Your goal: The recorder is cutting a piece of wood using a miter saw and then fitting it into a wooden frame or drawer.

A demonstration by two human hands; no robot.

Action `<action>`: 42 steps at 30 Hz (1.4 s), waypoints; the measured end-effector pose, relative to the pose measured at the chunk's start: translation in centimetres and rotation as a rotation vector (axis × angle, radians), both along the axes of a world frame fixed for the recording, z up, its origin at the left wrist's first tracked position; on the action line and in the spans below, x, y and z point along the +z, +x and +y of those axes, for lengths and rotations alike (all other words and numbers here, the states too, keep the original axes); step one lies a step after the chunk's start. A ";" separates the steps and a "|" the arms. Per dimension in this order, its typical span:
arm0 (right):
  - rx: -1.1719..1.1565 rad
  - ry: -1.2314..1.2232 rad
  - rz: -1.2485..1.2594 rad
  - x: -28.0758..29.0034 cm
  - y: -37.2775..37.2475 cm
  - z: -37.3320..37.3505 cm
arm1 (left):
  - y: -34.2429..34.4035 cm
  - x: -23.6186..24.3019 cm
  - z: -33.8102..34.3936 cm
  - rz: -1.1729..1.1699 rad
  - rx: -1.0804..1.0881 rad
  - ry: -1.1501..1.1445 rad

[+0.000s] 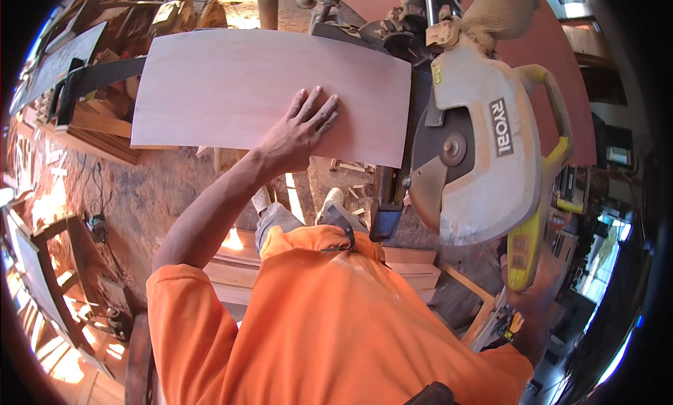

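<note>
A wide, pale pinkish wooden board (217, 90) lies across the saw table, its right end beside the blade. My left hand (305, 128) rests on the board near its front edge, fingers stretched out and slightly apart. To the right stands a miter saw (484, 167) with a grey-white guard, a dark round blade (449, 142) and a yellow handle (526, 247). At the low end of that handle my right hand (536, 286) is closed around it; the hand is somewhat blurred and its fingers are partly hidden.
A dust bag (499, 16) hangs at the back of the saw. Stacked planks (242, 258) lie on the floor by my legs. A wooden frame (52, 265) stands at the left, with a cord nearby. Behind the saw is a large reddish panel (568, 90).
</note>
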State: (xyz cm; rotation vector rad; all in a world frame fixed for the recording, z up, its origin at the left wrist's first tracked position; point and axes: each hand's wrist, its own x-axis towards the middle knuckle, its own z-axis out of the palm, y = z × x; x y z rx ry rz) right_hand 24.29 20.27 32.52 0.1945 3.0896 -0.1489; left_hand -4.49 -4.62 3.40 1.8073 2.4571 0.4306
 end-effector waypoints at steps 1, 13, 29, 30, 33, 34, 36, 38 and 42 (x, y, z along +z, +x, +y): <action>-0.044 -0.040 -0.069 0.3 0.8 -0.4 | -0.1 -0.1 0.0 0.047 0.004 -0.019; 0.026 -0.047 0.020 -3.1 3.2 -0.5 | 0.0 0.2 -0.2 -0.004 -0.003 0.004; 0.020 -0.040 0.085 -5.4 4.2 -1.0 | 0.0 0.0 0.1 -0.022 -0.008 0.042; 0.021 -0.042 0.077 -5.5 4.2 -1.0 | 0.1 0.0 0.0 -0.020 -0.004 0.037; 0.002 -0.029 0.091 -5.7 4.3 -1.6 | 0.1 0.1 0.4 -0.022 -0.016 0.026; 0.000 -0.032 0.113 -5.9 4.2 -1.6 | 0.1 0.2 0.4 -0.014 -0.019 0.011; 0.003 -0.040 0.134 -6.0 4.0 -1.6 | 0.0 0.3 0.2 -0.014 -0.015 0.004; 0.007 -0.040 0.089 -5.9 3.8 -1.5 | -0.1 0.4 0.1 -0.015 -0.011 0.000; -0.002 -0.004 0.091 -6.5 4.5 -1.4 | -0.2 0.4 0.2 -0.022 -0.014 0.006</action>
